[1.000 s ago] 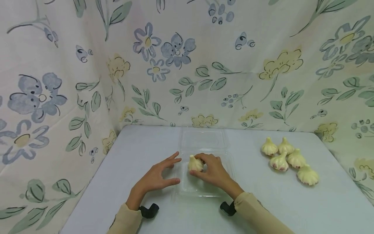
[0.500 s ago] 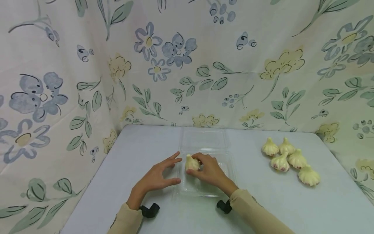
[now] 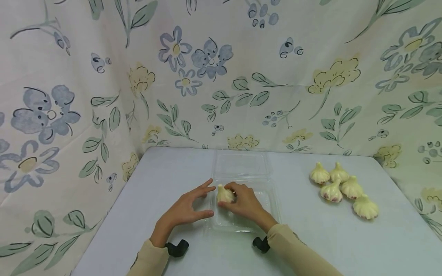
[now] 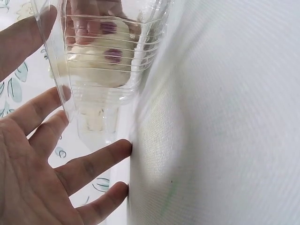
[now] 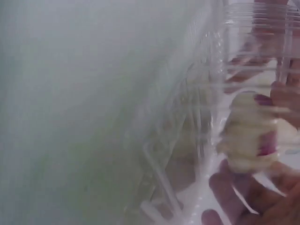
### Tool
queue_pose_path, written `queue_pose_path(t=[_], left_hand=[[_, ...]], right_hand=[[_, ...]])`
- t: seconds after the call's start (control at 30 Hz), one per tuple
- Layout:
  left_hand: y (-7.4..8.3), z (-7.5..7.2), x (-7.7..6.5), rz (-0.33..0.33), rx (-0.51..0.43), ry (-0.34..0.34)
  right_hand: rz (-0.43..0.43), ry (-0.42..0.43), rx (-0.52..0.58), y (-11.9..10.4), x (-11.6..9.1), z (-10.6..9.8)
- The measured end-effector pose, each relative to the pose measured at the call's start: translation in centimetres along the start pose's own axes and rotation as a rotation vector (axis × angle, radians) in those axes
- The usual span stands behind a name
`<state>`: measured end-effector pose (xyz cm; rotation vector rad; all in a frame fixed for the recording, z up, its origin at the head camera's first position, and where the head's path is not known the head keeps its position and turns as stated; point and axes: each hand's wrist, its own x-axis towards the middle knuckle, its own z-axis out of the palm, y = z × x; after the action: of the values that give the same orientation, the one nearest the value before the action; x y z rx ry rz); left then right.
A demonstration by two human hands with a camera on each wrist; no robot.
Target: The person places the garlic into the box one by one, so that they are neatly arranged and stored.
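A clear plastic clamshell container [image 3: 238, 224] lies unfolded, its lid [image 3: 240, 165] laid back behind the base. Inside the base, near its left side, my right hand [image 3: 248, 202] holds a garlic bulb [image 3: 223, 194] between thumb and fingers, stem end up. The bulb, with purple patches [image 4: 112, 56], shows through the ribbed wall in the left wrist view. My left hand [image 3: 186, 209] is spread along the container's left side, fingertips at its edge. Through the plastic in the right wrist view, the garlic bulb [image 5: 248, 133] looks blurred.
Several more garlic bulbs [image 3: 332, 191] sit grouped on the right side of the white table [image 3: 310, 237]. A floral curtain [image 3: 221, 107] hangs behind the table and along its sides. Each wrist wears a black camera mount [image 3: 177, 248].
My right hand has shifted the garlic bulb a little to the left within the container base. The left hand stays in place.
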<state>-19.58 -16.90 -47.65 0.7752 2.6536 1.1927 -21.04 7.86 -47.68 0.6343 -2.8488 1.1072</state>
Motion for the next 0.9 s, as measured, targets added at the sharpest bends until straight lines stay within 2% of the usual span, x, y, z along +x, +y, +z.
queue_pose_path(t=[0.3, 0.63, 0.9], left_hand=[[0.06, -0.03, -0.04, 0.007, -0.017, -0.007], [0.02, 0.06, -0.03, 0.0, -0.009, -0.006], [0.02, 0.01, -0.06, 0.001, -0.005, -0.001]], right_hand=[[0.035, -0.021, -0.033, -0.44, 0.14, 0.46], [0.006, 0.009, -0.056, -0.32, 0.05, 0.57], [0.017, -0.001, -0.043, -0.16, -0.07, 0.55]])
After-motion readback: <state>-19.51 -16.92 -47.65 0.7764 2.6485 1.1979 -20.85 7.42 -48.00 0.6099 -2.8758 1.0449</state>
